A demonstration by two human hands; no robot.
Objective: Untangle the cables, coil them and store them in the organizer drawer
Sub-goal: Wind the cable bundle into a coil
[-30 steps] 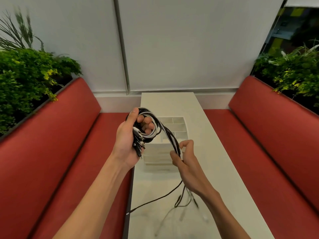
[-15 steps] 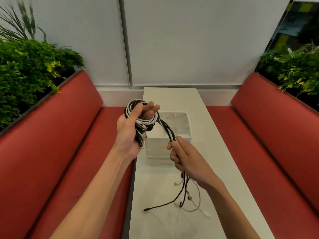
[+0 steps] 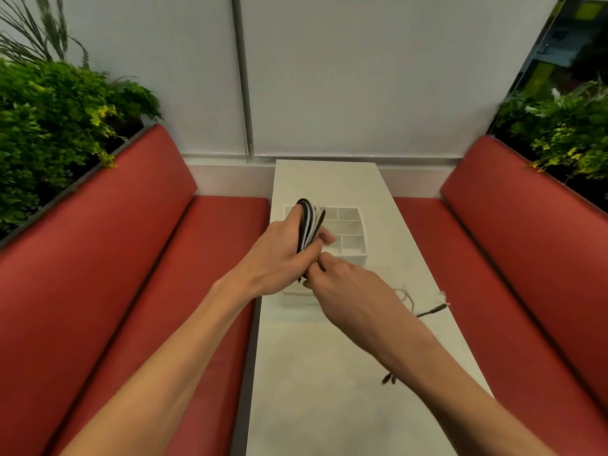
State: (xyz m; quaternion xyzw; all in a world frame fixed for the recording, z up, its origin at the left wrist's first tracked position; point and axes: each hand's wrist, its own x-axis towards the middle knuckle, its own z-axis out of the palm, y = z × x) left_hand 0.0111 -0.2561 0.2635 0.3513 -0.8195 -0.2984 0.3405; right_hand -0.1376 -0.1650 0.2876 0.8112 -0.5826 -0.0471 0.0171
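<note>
Left hand [image 3: 279,255] and right hand [image 3: 348,291]: both bare, with long, slender fingers whose tips are slightly blurred. Left forearm [image 3: 184,350] and right forearm [image 3: 444,373]: bare from the wrist to the lower frame edge, lean in outline and widening toward the elbow.

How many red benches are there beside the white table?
2. The left bench lines one side of the table, and the right bench lines the other. No others seem hidden.
</note>
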